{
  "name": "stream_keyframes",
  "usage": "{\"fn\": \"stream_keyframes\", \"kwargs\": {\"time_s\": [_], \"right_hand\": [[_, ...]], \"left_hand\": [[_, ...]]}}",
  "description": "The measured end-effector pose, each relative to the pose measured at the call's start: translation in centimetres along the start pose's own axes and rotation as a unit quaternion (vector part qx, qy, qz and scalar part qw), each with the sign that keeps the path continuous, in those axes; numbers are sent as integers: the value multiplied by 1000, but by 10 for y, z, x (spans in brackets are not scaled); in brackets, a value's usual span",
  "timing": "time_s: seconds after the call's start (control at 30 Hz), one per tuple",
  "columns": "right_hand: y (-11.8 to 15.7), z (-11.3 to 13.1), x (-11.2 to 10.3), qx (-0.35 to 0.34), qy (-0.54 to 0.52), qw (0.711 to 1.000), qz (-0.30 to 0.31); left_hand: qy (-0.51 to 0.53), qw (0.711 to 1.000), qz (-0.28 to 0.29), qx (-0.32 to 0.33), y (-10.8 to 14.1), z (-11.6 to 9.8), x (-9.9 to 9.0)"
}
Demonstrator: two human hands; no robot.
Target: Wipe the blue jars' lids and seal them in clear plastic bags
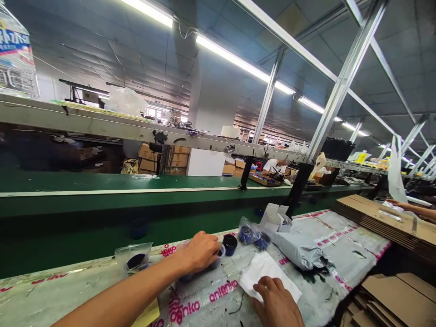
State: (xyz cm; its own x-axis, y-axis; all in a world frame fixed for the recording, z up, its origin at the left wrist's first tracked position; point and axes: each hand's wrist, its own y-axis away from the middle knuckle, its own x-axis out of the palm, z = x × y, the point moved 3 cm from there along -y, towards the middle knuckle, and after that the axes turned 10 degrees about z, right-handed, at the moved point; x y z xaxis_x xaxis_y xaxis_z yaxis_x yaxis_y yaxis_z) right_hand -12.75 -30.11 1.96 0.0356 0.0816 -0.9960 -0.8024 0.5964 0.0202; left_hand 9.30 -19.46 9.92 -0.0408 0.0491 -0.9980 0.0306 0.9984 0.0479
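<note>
My left hand [201, 252] reaches over the bench with its fingers curled down onto a dark blue round cup [220, 252], which is partly hidden behind the fingers. Just right of it stands another dark blue cup [230, 245]. My right hand [276, 300] rests at a white sheet [267, 272], thumb and fingers closed on its near edge. Bagged blue cups [254, 236] lie behind the sheet. At the left, one more dark cup [136, 262] sits in a clear bag.
A grey plastic packet [299, 250] and an open white box [272, 219] lie to the right. Stacked flat cardboard [381, 218] is farther right, near another person's arm [417, 210]. A green conveyor [85, 227] runs behind the wrapped bench [344, 231].
</note>
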Motion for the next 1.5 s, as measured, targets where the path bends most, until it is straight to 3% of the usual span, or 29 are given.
{"fn": "stream_keyframes", "kwargs": {"time_s": [0.23, 0.43, 0.57, 0.73, 0.83, 0.97, 1.1, 1.27, 1.4, 1.5], "right_hand": [[1, -3, 7, 25, -17, 999, -17], [1, 2, 8, 19, -47, 999, 1], [2, -11, 7, 61, -124, 990, -21], [-4, -34, 9, 77, -260, 962, 5], [-7, -40, 10, 48, -316, 948, 8], [-7, -41, 9, 28, -374, 927, 0], [-8, -42, 4, 28, -457, 889, -27], [-8, -43, -6, 54, -567, 821, -52], [-3, -41, -21, 54, -654, 752, -67], [0, -39, -33, 46, -711, 695, -90]], "left_hand": [[-36, 999, 7, -17, 12, 11, -10], [-1, 1000, -5, -3, 17, 6, -9], [37, 999, -23, 16, 18, -1, -15], [69, 995, -66, 33, 14, -25, -22], [84, 995, -51, 30, 3, -46, -9], [112, 993, -2, 49, -16, -73, 24], [120, 990, 27, 66, -31, -88, 48], [99, 988, 72, 99, -37, -100, 62], [125, 988, 53, 79, -39, -104, 59], [186, 982, 6, 29, -38, -100, 43]]}}
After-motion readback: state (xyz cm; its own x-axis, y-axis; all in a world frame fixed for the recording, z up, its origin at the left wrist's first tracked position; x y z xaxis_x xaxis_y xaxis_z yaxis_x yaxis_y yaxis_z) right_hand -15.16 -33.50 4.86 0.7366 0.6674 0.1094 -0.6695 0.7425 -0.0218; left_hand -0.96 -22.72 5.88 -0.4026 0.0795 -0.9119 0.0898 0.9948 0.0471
